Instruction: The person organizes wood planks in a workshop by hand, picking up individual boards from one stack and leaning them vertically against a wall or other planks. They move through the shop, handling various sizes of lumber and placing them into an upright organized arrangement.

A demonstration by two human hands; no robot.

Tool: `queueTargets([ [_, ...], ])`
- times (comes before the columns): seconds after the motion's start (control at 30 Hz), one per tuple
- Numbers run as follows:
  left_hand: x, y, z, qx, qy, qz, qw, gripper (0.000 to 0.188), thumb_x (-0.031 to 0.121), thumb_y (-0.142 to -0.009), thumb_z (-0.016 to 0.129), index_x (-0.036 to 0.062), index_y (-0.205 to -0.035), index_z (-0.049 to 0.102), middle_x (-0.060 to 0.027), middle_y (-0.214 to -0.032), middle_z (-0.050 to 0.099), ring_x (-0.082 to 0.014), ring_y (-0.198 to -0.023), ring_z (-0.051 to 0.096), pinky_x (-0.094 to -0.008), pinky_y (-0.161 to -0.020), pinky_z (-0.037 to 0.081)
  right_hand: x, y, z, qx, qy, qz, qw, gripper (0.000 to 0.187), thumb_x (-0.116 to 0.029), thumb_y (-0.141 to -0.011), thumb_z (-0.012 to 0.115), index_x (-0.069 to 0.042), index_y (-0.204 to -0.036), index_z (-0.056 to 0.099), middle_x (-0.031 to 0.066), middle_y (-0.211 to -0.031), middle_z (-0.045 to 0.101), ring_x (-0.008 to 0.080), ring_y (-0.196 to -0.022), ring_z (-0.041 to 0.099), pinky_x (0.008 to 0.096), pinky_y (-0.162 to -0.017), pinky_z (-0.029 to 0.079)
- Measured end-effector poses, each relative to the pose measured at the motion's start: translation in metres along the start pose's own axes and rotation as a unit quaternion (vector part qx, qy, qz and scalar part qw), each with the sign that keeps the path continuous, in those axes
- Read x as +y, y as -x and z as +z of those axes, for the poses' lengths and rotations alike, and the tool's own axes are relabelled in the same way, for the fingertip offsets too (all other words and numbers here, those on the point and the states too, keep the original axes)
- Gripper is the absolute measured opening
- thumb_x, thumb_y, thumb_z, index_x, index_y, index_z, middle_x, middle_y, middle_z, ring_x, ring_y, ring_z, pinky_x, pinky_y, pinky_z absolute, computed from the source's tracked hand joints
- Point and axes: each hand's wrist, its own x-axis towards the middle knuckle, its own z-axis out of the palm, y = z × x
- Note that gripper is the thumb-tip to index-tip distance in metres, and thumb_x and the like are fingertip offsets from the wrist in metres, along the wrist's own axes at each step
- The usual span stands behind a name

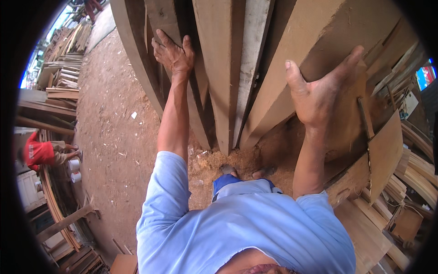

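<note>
Several long wooden beams stand upright in front of me, leaning away, with their lower ends near my feet. My left hand [175, 55] lies across the narrow brown beam [163, 16] at the left, fingers curled at one edge and thumb at the other. My right hand [321, 89] has its thumb spread wide from the fingers, beside the thick light-brown beam [278, 86] on the right. It holds nothing that I can see; whether its palm touches the beam cannot be told. Between the hands stand another brown beam [218, 59] and a greyish plank [252, 50].
Sawdust [212, 162] covers the dirt floor [107, 118] around my feet. A thin panel [384, 153] and stacked boards [415, 176] crowd my right. To the left are a person in a red shirt [40, 153], white buckets [75, 171] and lumber piles [64, 75].
</note>
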Motion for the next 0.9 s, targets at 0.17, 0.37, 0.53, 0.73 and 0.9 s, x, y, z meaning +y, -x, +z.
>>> queueTargets([
  [0.17, 0.003, 0.002, -0.003, -0.016, 0.005, -0.006, 1.0, 0.096, 0.048, -0.084, 0.062, 0.008, -0.151, 0.008, -0.0403, -0.142, 0.02, -0.054, -0.127, 0.029, -0.0608, -0.105, 0.023, 0.005, -0.002, -0.001, 0.013, 0.002, -0.014, 1.0, 0.116, -0.034, -0.071, 0.08, 0.006, -0.147, 0.002, 0.0399, -0.133, 0.025, 0.0525, -0.124, 0.031, 0.0567, -0.105, 0.028],
  [0.37, -0.002, -0.013, -0.024, -0.124, -0.043, -0.017, 0.991, 0.097, 0.054, -0.086, 0.057, 0.0015, -0.15, 0.006, -0.042, -0.145, 0.016, -0.0552, -0.134, 0.023, -0.0595, -0.11, 0.018, -0.018, 0.008, -0.021, -0.014, -0.027, 0.05, 0.998, 0.118, -0.04, -0.071, 0.079, 0.005, -0.148, 0.002, 0.0424, -0.141, 0.015, 0.0553, -0.13, 0.023, 0.0589, -0.109, 0.023],
  [0.53, 0.082, 0.005, -0.092, -0.087, 0.229, -0.027, 0.969, 0.073, 0.052, -0.094, 0.044, -0.0001, -0.144, 0.033, -0.0312, -0.141, 0.038, -0.0398, -0.134, 0.033, -0.0478, -0.114, 0.02, -0.054, 0.027, -0.049, -0.008, -0.025, 0.034, 0.999, 0.119, -0.033, -0.07, 0.081, -0.004, -0.151, -0.002, 0.0462, -0.134, 0.016, 0.0578, -0.123, 0.029, 0.0639, -0.101, 0.028],
  [0.73, 0.167, 0.1, -0.16, -0.276, 0.576, 0.04, 0.768, 0.068, 0.053, -0.093, 0.045, 0.0021, -0.138, 0.038, -0.0247, -0.131, 0.047, -0.0341, -0.12, 0.045, -0.0419, -0.098, 0.035, -0.059, 0.076, -0.048, 0.003, -0.149, -0.026, 0.988, 0.11, -0.038, -0.074, 0.079, -0.007, -0.153, 0.009, 0.0397, -0.139, 0.016, 0.0501, -0.121, 0.034, 0.063, -0.095, 0.033],
  [0.9, 0.089, 0.104, -0.151, -0.213, 0.616, -0.044, 0.757, 0.064, 0.054, -0.093, 0.045, 0.004, -0.133, 0.042, -0.0193, -0.123, 0.054, -0.0294, -0.108, 0.055, -0.037, -0.085, 0.047, 0.002, 0.127, -0.071, -0.048, -0.408, 0.016, 0.912, 0.062, -0.024, -0.091, 0.057, -0.002, -0.144, 0.032, 0.0269, -0.132, 0.044, 0.0333, -0.117, 0.05, 0.0476, -0.098, 0.042],
])
